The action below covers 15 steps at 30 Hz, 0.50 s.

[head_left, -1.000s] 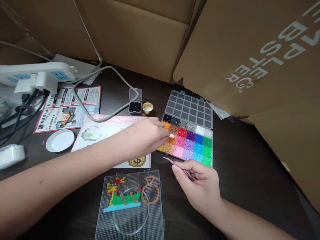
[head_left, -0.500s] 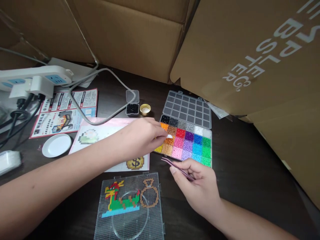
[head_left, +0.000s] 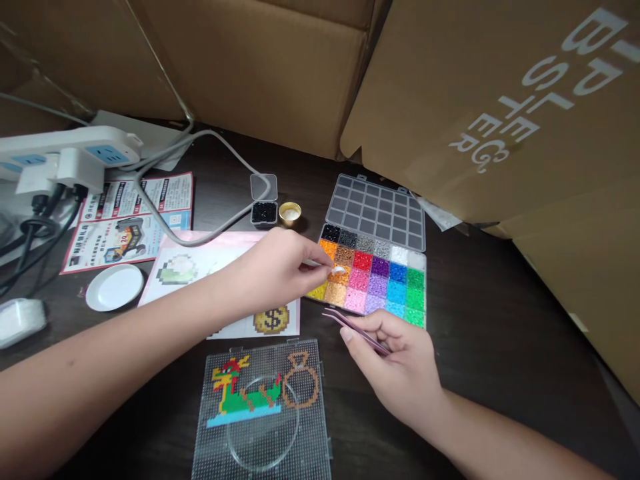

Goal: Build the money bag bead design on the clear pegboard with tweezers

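Note:
My left hand (head_left: 295, 263) is closed in a pinch on a small white scoop (head_left: 339, 270), held at the orange compartments of the sorted bead box (head_left: 377, 267). Pink tweezers (head_left: 357, 330) rest in my right hand (head_left: 400, 360), their tips a little apart with no bead visible between them, just in front of the box. Nearer to me lies a clear pegboard (head_left: 260, 427) with a green, red and yellow bead dragon (head_left: 247, 397) and a brown bead ring (head_left: 301, 383) on it. My left forearm covers part of the pattern sheet (head_left: 240, 247).
Behind the sheet stand an open case of black beads (head_left: 264, 213) and a gold cup (head_left: 290, 213). At left are a white dish (head_left: 115, 287), a printed leaflet (head_left: 133, 220), a power strip (head_left: 75, 150) and a looping grey cable (head_left: 165, 230). Cardboard (head_left: 260, 80) walls the back and right.
My left hand has shifted slightly, and more of the white scoop shows at its fingertips. The view has tilted a little. My right hand keeps its hold on the tweezers.

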Available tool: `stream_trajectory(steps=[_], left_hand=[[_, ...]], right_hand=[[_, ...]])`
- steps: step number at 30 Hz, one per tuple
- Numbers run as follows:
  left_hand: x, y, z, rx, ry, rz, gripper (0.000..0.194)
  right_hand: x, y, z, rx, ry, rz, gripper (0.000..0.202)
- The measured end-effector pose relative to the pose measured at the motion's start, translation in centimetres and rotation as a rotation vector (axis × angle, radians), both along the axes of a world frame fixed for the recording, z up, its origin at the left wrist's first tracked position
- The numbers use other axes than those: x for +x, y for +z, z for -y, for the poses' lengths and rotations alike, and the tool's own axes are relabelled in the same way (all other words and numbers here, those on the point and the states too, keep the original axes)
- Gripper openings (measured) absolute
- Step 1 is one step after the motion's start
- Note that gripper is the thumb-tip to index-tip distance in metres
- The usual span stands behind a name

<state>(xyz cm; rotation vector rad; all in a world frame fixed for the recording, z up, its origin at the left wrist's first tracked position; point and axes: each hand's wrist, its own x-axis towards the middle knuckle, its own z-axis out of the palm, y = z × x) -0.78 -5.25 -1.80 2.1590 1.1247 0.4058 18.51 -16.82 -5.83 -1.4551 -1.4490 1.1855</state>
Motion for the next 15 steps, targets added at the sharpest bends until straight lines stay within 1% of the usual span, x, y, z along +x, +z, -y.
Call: stream_trajectory(steps=[6, 11, 15], left_hand=[[0.0, 0.49, -0.14, -0.196, 0.113, 0.013, 0.025], [-0.25, 0.14, -0.41, -0.324, 0.208, 0.033, 0.024], [-0.46, -0.09, -0.68, -0.411, 0.252, 0.054, 0.025]], right_hand=[[-0.03, 0.1, -0.05, -0.003, -0.003, -0.009, 0.01], [0.03, 0.09, 0.03, -0.001, -0.017, -0.006, 0.008], [0.06, 0.15, 0.06, 0.004, -0.027, 0.001, 0.007]])
